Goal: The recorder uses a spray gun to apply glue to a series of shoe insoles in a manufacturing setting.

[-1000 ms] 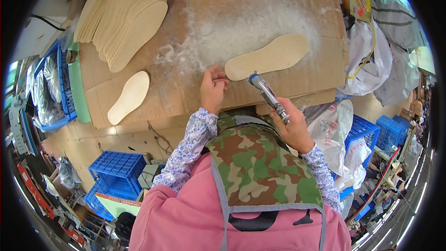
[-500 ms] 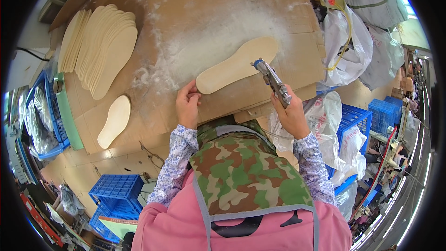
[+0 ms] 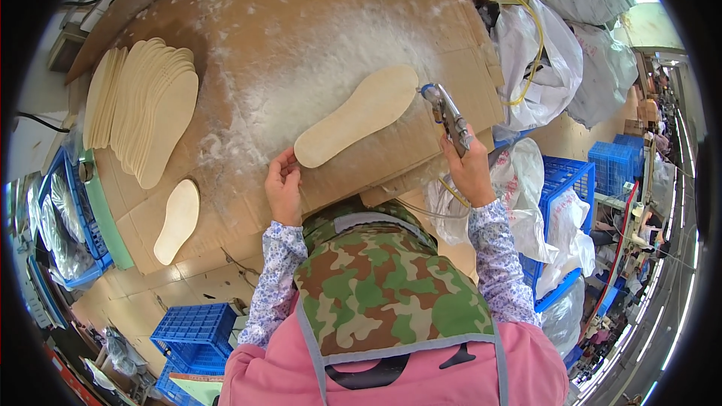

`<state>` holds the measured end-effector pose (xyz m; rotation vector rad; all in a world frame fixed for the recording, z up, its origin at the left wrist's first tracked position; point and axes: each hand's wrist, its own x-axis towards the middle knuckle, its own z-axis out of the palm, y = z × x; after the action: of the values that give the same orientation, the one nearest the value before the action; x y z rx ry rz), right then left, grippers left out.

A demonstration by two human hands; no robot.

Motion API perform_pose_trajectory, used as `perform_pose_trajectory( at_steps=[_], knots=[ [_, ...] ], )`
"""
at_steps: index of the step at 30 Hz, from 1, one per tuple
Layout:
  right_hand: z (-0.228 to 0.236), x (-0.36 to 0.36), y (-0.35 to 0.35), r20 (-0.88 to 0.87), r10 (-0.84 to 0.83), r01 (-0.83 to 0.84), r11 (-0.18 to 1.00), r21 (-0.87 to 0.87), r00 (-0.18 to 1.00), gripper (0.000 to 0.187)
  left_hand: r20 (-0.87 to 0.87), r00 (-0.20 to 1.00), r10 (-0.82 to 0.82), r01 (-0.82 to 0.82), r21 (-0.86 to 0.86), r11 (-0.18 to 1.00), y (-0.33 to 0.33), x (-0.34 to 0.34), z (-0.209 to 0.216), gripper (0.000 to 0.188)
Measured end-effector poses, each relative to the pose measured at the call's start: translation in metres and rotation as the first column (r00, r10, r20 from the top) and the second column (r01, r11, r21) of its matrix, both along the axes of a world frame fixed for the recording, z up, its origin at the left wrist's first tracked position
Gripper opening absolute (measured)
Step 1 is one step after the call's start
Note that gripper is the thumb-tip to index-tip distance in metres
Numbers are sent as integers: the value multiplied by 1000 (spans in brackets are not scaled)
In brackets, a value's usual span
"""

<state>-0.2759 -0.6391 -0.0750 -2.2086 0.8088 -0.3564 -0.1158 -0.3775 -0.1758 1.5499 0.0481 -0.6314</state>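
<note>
1. A pale insole [image 3: 357, 116] lies slantwise on the cardboard [image 3: 338, 180], its heel end near the front edge.
2. The left hand [image 3: 284, 194] has curled fingers at the heel rim; whether they pinch it cannot be told.
3. The right hand [image 3: 470, 171] grips a spray gun [image 3: 454, 119], nozzle just beside the toe end.
4. Open, dusty cardboard spreads beyond the insole and leftward to an insole stack [image 3: 167, 113].
5. Past the right edge are white plastic bags [image 3: 556, 79].

The spray gun [image 3: 453, 116] is gleaming in polished metal, the insole [image 3: 357, 116] is looking smooth and matt, and the cardboard surface [image 3: 263, 53] is showing rough, powdery patches.
</note>
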Motion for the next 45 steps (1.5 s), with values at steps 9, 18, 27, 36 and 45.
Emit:
perform_pose_trajectory(
  at_steps=[9, 18, 27, 36, 45],
  knots=[
    [5, -12, 44, -42, 133, -129, 987, 93, 990, 23, 9, 1000, -28, 29, -41, 999, 3, 3, 2, 41],
    [14, -8, 87, -86, 226, -209, 963, 171, 970, 22, -32, 999, -38, 36, -70, 997, 8, 4, 4, 51],
    [20, 8, 117, -15, 396, -380, 890, 252, 918, 26, -36, 999, -40, 38, -67, 997, 10, 7, 0, 55],
    [14, 17, 64, -18, 203, -199, 971, 134, 979, 26, 77, 995, -59, 54, 66, 996, -2, 7, -5, 46],
    [-12, -1, -1, 54, 47, -49, 998, 49, 997, 18, 167, 982, -88, 65, 134, 989, -23, 9, -4, 34]
  ],
)
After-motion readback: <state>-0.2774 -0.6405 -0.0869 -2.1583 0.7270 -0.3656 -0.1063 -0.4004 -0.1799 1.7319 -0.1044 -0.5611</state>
